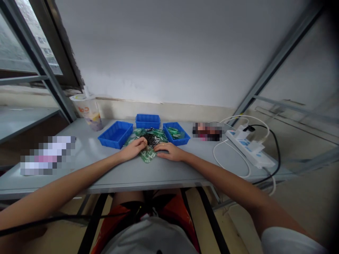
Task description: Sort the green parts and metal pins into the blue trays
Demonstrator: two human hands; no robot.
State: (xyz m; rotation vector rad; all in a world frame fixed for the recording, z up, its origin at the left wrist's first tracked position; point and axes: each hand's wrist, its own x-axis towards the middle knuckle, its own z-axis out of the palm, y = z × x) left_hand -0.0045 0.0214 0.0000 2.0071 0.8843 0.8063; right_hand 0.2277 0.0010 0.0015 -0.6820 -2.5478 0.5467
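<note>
A heap of small green and black parts on a clear plastic sheet lies in the middle of the grey table. My left hand rests on the heap's left side with fingers curled on small pieces I cannot make out. My right hand lies just right of it, fingers bent down on the table at the heap's edge. Three blue trays ring the heap: an empty-looking one at the left, one behind, and one at the right holding green parts.
A plastic drink cup stands at the back left. A white power strip with white and black cables lies at the right. Metal frame posts rise on both sides, and a wall stands close behind the table.
</note>
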